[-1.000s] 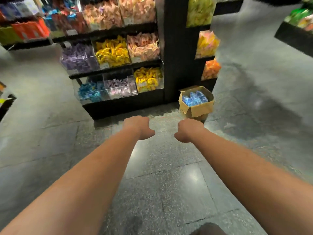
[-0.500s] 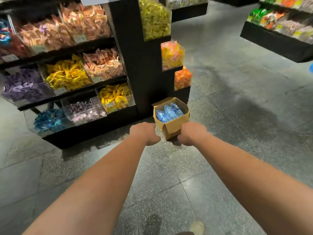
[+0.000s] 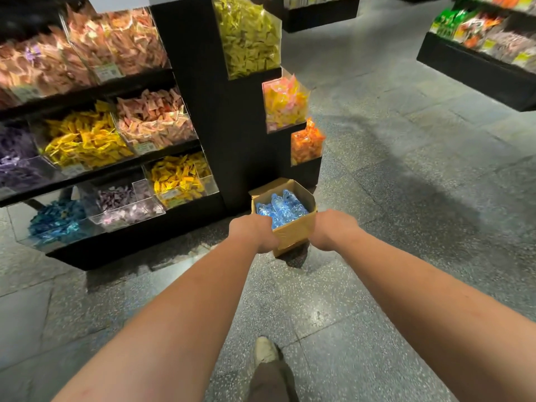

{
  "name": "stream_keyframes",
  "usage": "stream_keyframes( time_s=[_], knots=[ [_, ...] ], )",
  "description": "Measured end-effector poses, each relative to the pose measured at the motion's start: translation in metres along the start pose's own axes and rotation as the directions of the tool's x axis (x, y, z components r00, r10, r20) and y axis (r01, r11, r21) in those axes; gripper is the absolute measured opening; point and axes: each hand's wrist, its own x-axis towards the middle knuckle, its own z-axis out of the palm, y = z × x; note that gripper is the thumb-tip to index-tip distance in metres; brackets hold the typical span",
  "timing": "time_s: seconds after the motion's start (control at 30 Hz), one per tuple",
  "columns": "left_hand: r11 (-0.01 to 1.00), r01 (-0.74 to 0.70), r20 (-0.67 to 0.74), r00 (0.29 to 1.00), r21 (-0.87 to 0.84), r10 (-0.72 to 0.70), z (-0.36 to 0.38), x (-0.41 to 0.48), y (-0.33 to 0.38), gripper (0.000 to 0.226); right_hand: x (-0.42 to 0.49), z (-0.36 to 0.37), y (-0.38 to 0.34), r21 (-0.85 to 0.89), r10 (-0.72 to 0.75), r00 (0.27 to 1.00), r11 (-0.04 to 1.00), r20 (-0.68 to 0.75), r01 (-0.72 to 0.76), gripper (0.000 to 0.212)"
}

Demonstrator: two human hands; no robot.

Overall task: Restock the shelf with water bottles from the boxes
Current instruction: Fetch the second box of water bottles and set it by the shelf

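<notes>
An open cardboard box [image 3: 293, 236] stands on the floor against the end of the black shelf unit [image 3: 229, 134]. Inside it lie several clear water bottles with blue labels [image 3: 280, 208]. Both my arms stretch forward. My left hand [image 3: 255, 235] is curled into a fist and overlaps the box's near left corner in the view. My right hand [image 3: 332, 230] is also a fist, at the box's right edge. I see the backs of both hands and nothing held in them; whether they touch the box I cannot tell.
The shelf unit holds clear bins of wrapped sweets [image 3: 84, 137] in yellow, pink, purple and blue, with orange ones [image 3: 306, 142] on its end. Another black display [image 3: 481, 62] stands at the far right. The floor is grey stone. My shoe [image 3: 264, 351] shows at the bottom.
I have moved closer to the box, which now looks larger and sits between my fists. The shelf has shifted left in the view. My hands stay curled.
</notes>
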Motion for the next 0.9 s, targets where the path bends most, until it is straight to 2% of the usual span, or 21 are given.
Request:
stream_keyframes(
  time_s=[0.2,0.4,0.53,0.7,0.83,0.9],
  knots=[
    [0.999,-0.008,0.039,0.999,-0.034,0.009,-0.008,0.073,-0.008,0.035,0.072,0.006,0.014,0.094,0.075,0.983,0.991,0.17,-0.092,0.037],
    [0.998,-0.033,0.093,0.995,-0.047,0.037,-0.013,0.159,-0.024,0.035,0.158,-0.004,0.011,0.17,0.084,0.969,0.977,0.232,-0.126,0.036],
    [0.997,-0.002,0.129,0.992,-0.071,0.011,-0.013,0.204,-0.038,0.029,0.212,-0.009,0.009,0.185,0.084,0.961,0.973,0.262,-0.136,0.037],
    [0.994,0.051,0.174,0.984,-0.099,-0.033,-0.008,0.257,-0.049,0.042,0.275,-0.011,0.01,0.147,0.065,0.956,0.983,0.286,-0.111,0.037],
    [0.983,0.119,0.215,0.973,-0.14,-0.087,-0.004,0.3,-0.049,0.04,0.334,-0.012,0.015,0.095,-0.009,0.953,0.995,0.304,-0.021,0.041],
    [0.97,0.172,0.247,0.961,-0.172,-0.126,-0.003,0.321,-0.045,0.039,0.363,-0.013,0.019,0.093,-0.051,0.951,0.995,0.304,0.024,0.036]
  ],
)
